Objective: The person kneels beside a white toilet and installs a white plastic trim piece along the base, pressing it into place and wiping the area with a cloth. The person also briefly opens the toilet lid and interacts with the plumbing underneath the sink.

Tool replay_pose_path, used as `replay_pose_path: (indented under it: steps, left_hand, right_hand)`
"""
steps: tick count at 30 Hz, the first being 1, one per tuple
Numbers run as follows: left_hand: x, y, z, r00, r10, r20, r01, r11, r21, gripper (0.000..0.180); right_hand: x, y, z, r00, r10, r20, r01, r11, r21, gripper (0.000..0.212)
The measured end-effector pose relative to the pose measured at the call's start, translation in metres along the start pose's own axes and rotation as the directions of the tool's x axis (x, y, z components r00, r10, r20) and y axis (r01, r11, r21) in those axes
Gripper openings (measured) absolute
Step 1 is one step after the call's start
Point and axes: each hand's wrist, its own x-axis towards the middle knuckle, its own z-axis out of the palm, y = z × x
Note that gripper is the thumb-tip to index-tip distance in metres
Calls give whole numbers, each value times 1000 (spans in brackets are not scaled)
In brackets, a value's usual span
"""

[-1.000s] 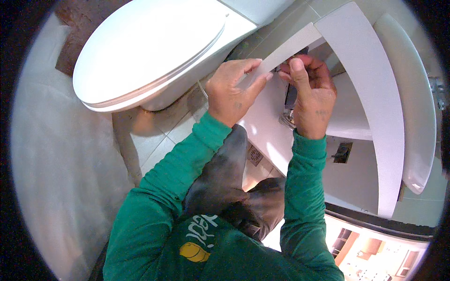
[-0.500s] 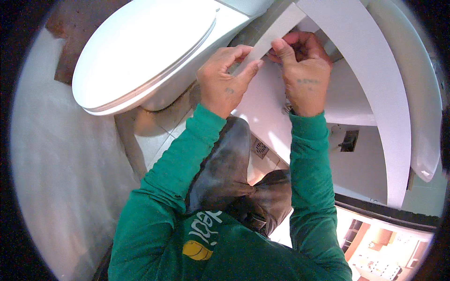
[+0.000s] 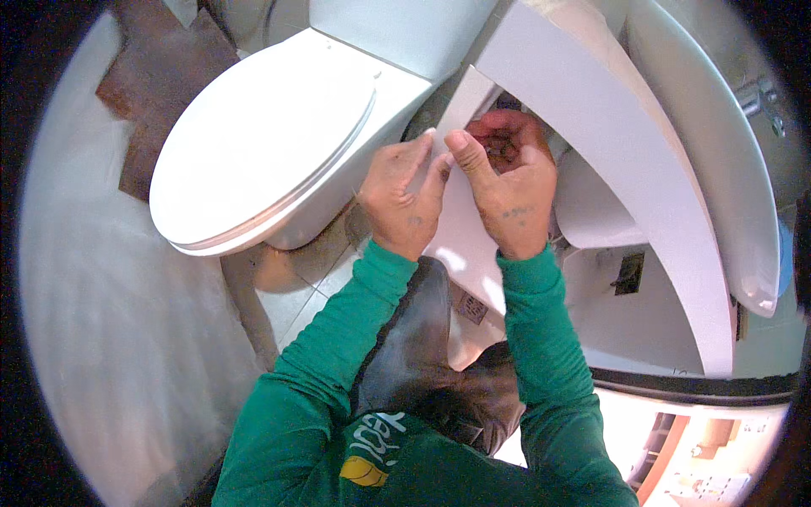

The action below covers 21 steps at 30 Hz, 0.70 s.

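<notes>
A white cabinet panel (image 3: 465, 95) stands on edge in front of me, its narrow top edge running away between my hands. My left hand (image 3: 399, 196) is on its left side, with thumb and forefinger pinched at the edge. Across from it, my right hand (image 3: 517, 196) presses its thumb against the edge. The other right fingers curl on the cabinet's inner side, and their tips are partly hidden. Both hands look closed on the panel. A curved white cabinet front (image 3: 625, 152) arches past the right hand.
A white toilet with its lid (image 3: 266, 144) down stands at the left. Beyond the curved front is a white basin (image 3: 710, 144) with a chrome tap (image 3: 760, 106). A dark square opening (image 3: 629, 272) and a floor drain (image 3: 471, 306) show lower down. Brown sheets (image 3: 160, 110) lie far left.
The view has shifted, so the toilet and cabinet appear lower. My hands have come closer together on the panel edge, the left one nearer its far end.
</notes>
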Motion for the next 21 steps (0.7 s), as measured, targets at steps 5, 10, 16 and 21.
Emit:
replay_pose_path:
  steps: [5, 10, 16, 21]
  left_hand:
    - [-6, 2, 6, 998, 18, -54, -18, 1000, -9, 37]
    - [-6, 2, 4, 999, -11, -36, 10, 999, -34, 36]
    - [-6, 1, 5, 999, -25, -28, 23, 996, -81, 35]
    - [2, 0, 6, 998, 39, -47, -43, 996, -74, 35]
  right_hand:
    - [12, -11, 26, 968, -99, -232, 55, 980, -189, 37]
    - [18, -4, 31, 952, -129, -277, 97, 987, -126, 32]
    - [21, -15, 40, 948, -64, -313, 103, 989, 110, 26]
    - [24, -12, 39, 949, -75, -308, 100, 993, 69, 27]
